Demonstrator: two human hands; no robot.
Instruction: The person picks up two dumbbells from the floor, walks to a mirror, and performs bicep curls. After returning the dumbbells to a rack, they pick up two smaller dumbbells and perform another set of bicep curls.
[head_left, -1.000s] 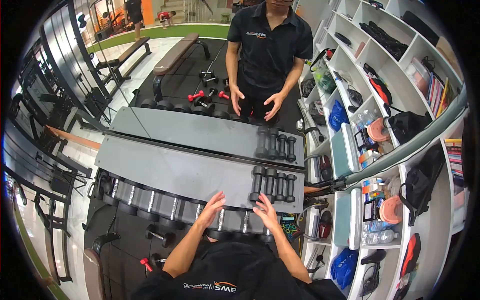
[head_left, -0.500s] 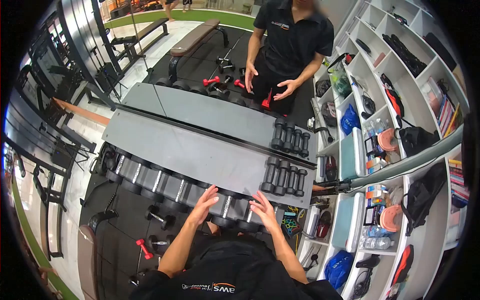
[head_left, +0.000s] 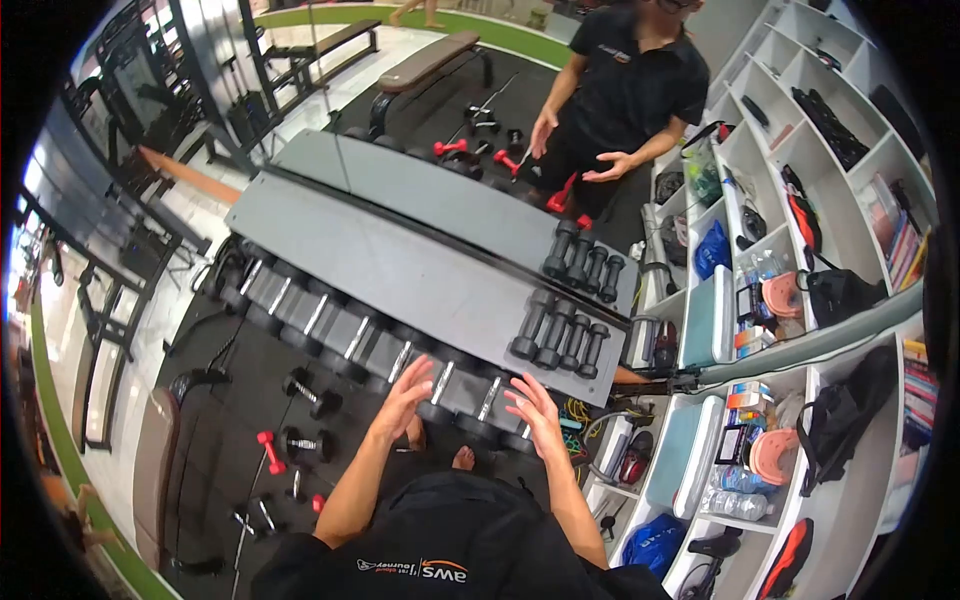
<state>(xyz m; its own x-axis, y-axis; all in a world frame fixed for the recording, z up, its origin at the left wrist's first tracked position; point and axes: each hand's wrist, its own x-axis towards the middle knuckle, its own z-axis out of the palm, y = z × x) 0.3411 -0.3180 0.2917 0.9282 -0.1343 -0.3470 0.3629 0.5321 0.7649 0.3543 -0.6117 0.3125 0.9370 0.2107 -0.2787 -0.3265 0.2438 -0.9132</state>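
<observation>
Gym rack (head_left: 400, 270): left hand (head_left: 405, 390), right hand (head_left: 535, 410) spread open, empty, above dumbbells (head_left: 440, 385).

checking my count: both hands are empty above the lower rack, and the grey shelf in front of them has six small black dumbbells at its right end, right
Not quite. The head view shows four small black dumbbells at the right end of the grey shelf, not six. The left hand and right hand are indeed empty above the lower rack.

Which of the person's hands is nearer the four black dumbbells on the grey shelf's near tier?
Right. The right hand hovers just below the four black dumbbells; the left hand is farther left.
</observation>
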